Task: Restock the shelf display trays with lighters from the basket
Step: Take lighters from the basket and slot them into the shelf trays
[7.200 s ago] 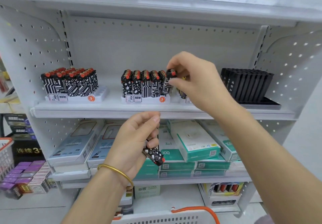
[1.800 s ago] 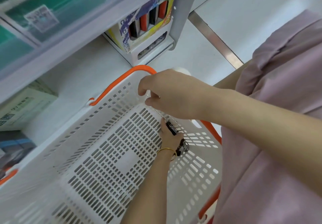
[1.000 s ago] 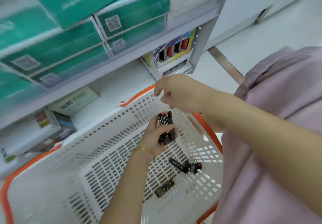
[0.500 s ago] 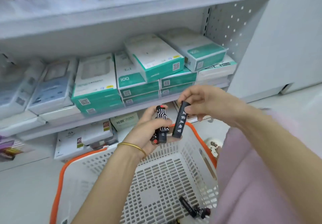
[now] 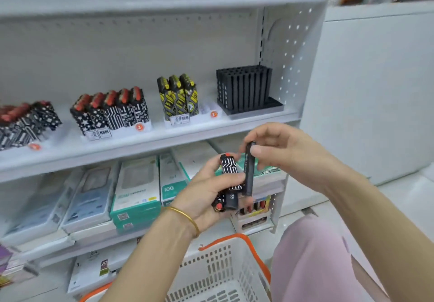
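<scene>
Left hand [image 5: 206,191] is curled round a little bundle of lighters. A black-and-white circuit-pattern lighter with a red button [image 5: 229,167] sticks up on top, and a couple more dark lighters [image 5: 229,202] poke out under the fingers, one of them upside down with its red button pointing down. Right hand [image 5: 281,151] pinches a slim matte-black stick lighter [image 5: 249,179] near its top between thumb and fingertips. It's upright, right beside the bundle, and its lower end is either touching the left fingers or just off them, I can't tell which. All of this hangs in front of the white metal shelf [image 5: 164,142], above the white slotted plastic basket with the orange rim [image 5: 218,268].

What I'd worry about:

- **Dropping some.** That left fistful looks loose and the lighters point different ways. If the grip shifts while the stick gets taken away, the bottom ones could slip out and bounce off the basket rim onto the floor.
- **Missing the slot.** The stick looks like it belongs in the black slotted tray of slim black lighters [image 5: 274,108] at the right end of the shelf. That one looks packed at the back, with free slots only along the front. Pinched that high, the stick can swing, miss a slot or knock its neighbours.
- **Wrong tray.** I'd guess the patterned one goes in the white tray of red-topped black-and-white lighters [image 5: 110,111], not with the yellow-and-black lighters [image 5: 178,97] next door. Easy mix-up.
</scene>
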The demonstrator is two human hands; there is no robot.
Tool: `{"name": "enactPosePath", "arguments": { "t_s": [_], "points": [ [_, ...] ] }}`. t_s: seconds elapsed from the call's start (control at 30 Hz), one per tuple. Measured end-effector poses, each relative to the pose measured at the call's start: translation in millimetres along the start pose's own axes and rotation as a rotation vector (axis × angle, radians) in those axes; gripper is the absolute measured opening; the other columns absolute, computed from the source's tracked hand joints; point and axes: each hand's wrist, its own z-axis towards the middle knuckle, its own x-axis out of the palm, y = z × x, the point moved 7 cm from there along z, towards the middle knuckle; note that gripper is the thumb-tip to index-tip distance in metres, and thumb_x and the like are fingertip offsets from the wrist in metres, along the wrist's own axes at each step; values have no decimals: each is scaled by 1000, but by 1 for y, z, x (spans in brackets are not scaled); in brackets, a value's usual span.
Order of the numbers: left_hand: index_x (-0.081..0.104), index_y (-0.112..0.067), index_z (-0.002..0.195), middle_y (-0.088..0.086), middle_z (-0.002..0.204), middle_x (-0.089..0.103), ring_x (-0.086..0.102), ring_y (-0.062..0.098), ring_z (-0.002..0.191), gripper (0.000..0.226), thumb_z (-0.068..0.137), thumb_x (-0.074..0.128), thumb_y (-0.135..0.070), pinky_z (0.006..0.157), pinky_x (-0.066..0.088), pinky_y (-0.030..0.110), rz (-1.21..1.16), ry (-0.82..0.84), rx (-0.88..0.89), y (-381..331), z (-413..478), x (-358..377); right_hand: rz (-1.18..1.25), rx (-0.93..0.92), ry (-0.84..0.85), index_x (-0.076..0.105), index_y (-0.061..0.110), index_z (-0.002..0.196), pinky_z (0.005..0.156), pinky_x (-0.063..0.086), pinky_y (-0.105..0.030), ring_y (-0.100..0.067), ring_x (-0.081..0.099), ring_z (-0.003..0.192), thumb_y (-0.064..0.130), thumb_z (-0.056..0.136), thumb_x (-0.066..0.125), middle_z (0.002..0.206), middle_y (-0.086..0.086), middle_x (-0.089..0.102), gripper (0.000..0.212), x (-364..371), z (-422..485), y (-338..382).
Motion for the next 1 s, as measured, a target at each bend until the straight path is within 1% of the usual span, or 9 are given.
{"name": "enactPosePath", "arguments": {
  "t_s": [0.1, 0.23, 0.33, 0.43, 0.5, 0.57, 0.7, 0.87, 1.0],
  "points": [
    [59, -15, 105, 13, 86, 62, 61, 21, 64, 36, 76, 60, 6, 47, 53, 29, -21, -15, 5, -14, 13, 12, -11, -21, -104, 62, 11, 96, 64, 52, -19, -10, 65, 72, -8, 81, 62, 88, -7, 71, 24, -18, 9, 19],
    [56, -11, 106, 13, 72, 57, 62, 20, 54, 28, 85, 56, 8, 40, 49, 23, -86, -110, -43, -21, 29, 8, -101, -115, -362, 63, 11, 95, 72, 53, -19, -10, 67, 76, -9, 78, 65, 91, -6, 72, 27, -64, 29, 56],
    [54, -10, 108, 9, 67, 55, 57, 15, 51, 32, 81, 59, 6, 34, 39, 15, -94, -101, -85, -20, 38, 9, -294, -212, -478, 63, 16, 93, 79, 53, -19, -10, 64, 80, -7, 77, 67, 91, -1, 69, 28, -87, 54, 86],
    [55, -9, 110, 7, 68, 54, 57, 14, 52, 45, 67, 66, -1, 32, 33, 13, -76, -55, -99, -21, 44, 15, -549, -240, -550, 62, 19, 93, 76, 47, -11, -2, 57, 77, -3, 78, 66, 84, 12, 60, 27, -97, 77, 96],
    [59, -8, 109, 7, 68, 56, 59, 15, 53, 47, 63, 67, -6, 31, 32, 12, -72, -37, -93, -23, 48, 18, -683, -225, -571, 63, 16, 97, 73, 44, -8, -6, 56, 78, -2, 79, 64, 82, 12, 56, 26, -101, 88, 91],
    [62, -9, 108, 9, 72, 55, 60, 16, 55, 46, 62, 66, -9, 32, 33, 12, -73, -24, -94, -24, 51, 20, -765, -211, -566, 63, 14, 100, 77, 43, -13, -11, 56, 83, -2, 80, 63, 85, 8, 57, 25, -102, 98, 81],
    [62, -8, 114, 11, 74, 55, 61, 17, 58, 49, 65, 64, -10, 33, 35, 13, -84, -1, -91, -22, 55, 21, -812, -162, -555, 58, 13, 106, 77, 40, -16, -14, 56, 87, 0, 84, 62, 97, 0, 58, 26, -105, 108, 61],
    [60, -7, 116, 14, 75, 55, 63, 19, 61, 49, 67, 62, -5, 36, 39, 16, -91, 30, -88, -20, 56, 21, -903, -181, -547, 62, 12, 102, 74, 39, -17, -19, 59, 86, 1, 83, 62, 103, -5, 59, 22, -103, 110, 63],
    [60, -6, 118, 15, 79, 56, 65, 23, 63, 50, 68, 60, 2, 37, 40, 19, -89, 59, -97, -22, 55, 23, -950, -196, -497, 64, 11, 103, 85, 45, -28, -23, 58, 88, 2, 83, 63, 103, -7, 55, 22, -96, 110, 60]
  ]
}}
